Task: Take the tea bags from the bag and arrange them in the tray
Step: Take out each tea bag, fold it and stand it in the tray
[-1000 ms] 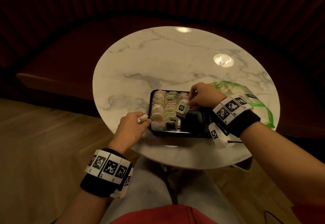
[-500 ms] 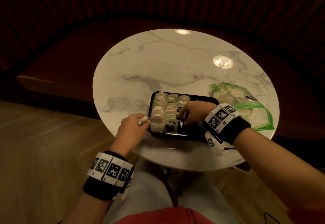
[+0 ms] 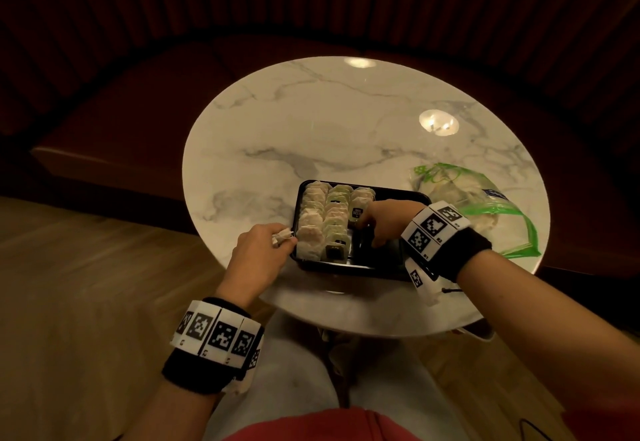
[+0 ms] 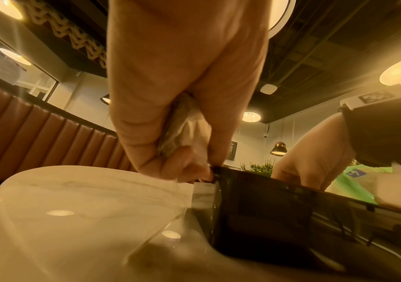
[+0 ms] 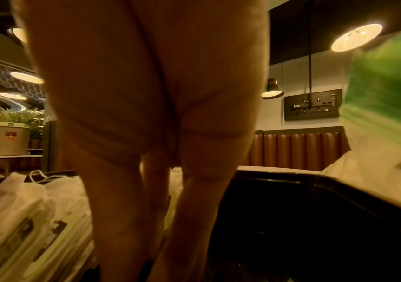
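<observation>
A black tray (image 3: 381,267) lies near the front edge of a round marble table (image 3: 329,122). Two full rows of tea bags (image 3: 323,222) and a short third row stand in its left part. My right hand (image 3: 367,232) reaches down inside the tray, with thumb and fingers closing low on a dark-labelled tea bag (image 3: 356,213) at the near end of the third row. In the right wrist view the right hand (image 5: 151,263) points straight down beside the tea bag rows (image 5: 25,219). My left hand (image 3: 273,243) grips a small bunch of tea bags (image 4: 187,131) at the tray's (image 4: 266,209) left rim.
The clear plastic bag with a green zip (image 3: 460,198) lies right of the tray and holds more tea bags. The tray's right half (image 5: 291,209) holds no tea bags. A dark red curved bench surrounds the table's far side. My knees are under the near edge.
My right hand has brought the labelled tea bag from above the tray's far side down into the third row. My left hand has kept its place at the tray's rim.
</observation>
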Motion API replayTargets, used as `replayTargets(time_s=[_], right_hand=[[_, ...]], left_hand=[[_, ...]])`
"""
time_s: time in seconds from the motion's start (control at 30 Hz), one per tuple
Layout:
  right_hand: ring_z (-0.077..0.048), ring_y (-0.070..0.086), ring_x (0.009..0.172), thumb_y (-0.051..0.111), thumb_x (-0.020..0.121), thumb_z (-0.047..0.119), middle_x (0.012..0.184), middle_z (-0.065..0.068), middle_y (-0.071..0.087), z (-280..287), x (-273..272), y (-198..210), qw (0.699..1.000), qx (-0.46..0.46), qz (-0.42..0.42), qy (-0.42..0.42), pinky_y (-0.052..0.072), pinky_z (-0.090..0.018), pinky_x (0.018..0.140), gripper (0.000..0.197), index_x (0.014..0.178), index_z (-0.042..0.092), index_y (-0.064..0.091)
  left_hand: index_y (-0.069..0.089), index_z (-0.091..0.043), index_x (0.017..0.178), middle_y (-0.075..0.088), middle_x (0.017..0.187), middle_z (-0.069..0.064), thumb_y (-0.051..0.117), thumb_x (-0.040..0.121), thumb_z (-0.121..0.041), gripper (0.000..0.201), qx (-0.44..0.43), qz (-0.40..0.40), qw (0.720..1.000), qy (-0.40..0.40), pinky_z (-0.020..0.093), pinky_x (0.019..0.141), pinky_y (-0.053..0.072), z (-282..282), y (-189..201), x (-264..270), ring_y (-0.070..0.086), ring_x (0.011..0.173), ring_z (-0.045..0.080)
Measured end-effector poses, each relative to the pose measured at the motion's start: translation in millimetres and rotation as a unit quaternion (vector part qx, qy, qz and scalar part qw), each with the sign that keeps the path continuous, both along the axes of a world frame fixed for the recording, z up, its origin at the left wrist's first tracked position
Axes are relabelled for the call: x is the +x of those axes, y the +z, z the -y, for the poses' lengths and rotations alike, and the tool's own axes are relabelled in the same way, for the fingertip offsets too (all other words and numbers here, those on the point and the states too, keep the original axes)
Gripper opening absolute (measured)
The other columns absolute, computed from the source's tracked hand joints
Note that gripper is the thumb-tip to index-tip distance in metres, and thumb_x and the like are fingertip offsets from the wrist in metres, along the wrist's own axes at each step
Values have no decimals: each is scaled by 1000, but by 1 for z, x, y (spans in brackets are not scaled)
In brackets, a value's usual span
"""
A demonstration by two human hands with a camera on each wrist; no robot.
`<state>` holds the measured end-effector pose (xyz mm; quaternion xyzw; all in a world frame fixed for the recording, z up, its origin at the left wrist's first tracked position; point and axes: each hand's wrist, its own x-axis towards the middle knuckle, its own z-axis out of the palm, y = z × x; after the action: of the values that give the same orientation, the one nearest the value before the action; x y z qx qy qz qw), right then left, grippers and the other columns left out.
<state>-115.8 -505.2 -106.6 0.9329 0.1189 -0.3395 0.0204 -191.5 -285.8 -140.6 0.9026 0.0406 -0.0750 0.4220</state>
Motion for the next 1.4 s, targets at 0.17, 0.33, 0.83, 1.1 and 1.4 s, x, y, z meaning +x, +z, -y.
replayTargets(time_s=[0.17,0.33,0.83,1.1,1.4], right_hand=[[-17,60,108,71,85,15,123,1,63,4,-2,7,999,43,0,-22,46,-24,79,45,128,24,61],[-14,67,95,66,89,33,107,7,68,9,-13,34,990,131,13,-45,55,-31,86,21,109,30,69],[-6,67,77,64,92,32,89,8,69,-16,-52,103,835,481,219,-155,59,-28,73,5,94,28,66],[-16,68,83,73,83,34,92,1,70,-13,-67,68,868,448,140,-164,58,-41,79,22,101,22,71],[-18,63,65,65,91,15,86,-13,73,-2,-70,55,822,504,117,-239,51,-20,56,14,102,8,70]], left_hand=[[71,-16,104,69,94,3,71,88,-34,24,-21,-23,999,19,37,84,53,-7,5,1,64,94,26],[68,-24,99,68,85,-5,68,72,-61,47,-157,-18,986,44,22,58,47,-9,37,1,65,67,8],[63,-5,109,51,79,19,13,93,-72,85,-466,-132,875,12,22,55,51,42,110,17,59,65,19],[65,-11,94,70,83,10,22,94,-71,73,-524,-172,834,33,26,59,51,54,86,4,65,72,18],[71,-17,98,74,95,11,52,95,-47,36,-480,-172,859,35,34,71,59,49,75,0,70,88,22]])
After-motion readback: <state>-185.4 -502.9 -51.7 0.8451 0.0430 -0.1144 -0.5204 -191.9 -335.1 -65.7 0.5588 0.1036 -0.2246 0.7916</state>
